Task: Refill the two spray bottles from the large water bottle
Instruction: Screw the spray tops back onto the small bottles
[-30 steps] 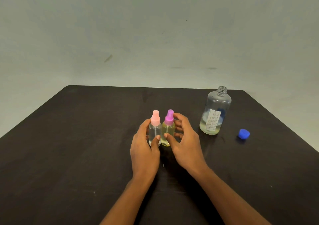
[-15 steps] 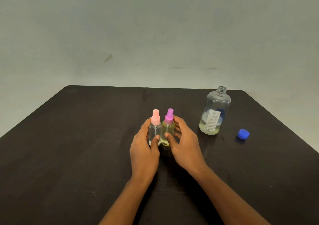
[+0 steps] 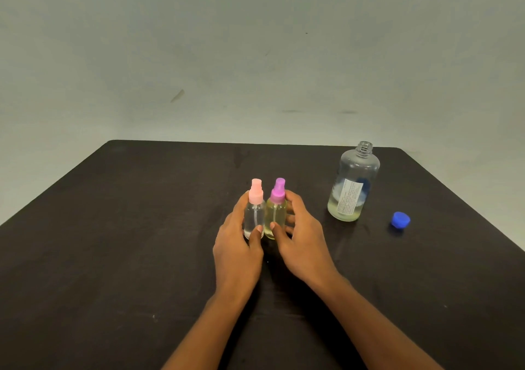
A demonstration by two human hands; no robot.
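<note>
Two small spray bottles stand upright side by side at the middle of the dark table (image 3: 113, 256). The pink-capped spray bottle (image 3: 254, 212) holds clear liquid; my left hand (image 3: 237, 244) grips it with thumb in front and fingers behind. The purple-capped spray bottle (image 3: 276, 210) holds yellowish liquid; my right hand (image 3: 301, 236) grips it the same way. The large clear bottle (image 3: 352, 185) stands uncapped to the right, with a little pale liquid at its bottom. Its blue cap (image 3: 400, 220) lies on the table further right.
A plain grey wall rises behind the table's far edge. The table's right edge runs diagonally just past the blue cap.
My right hand has closed in from a loose reach to a grip around the purple-capped bottle. Both bottles and the left hand have stayed in place.
</note>
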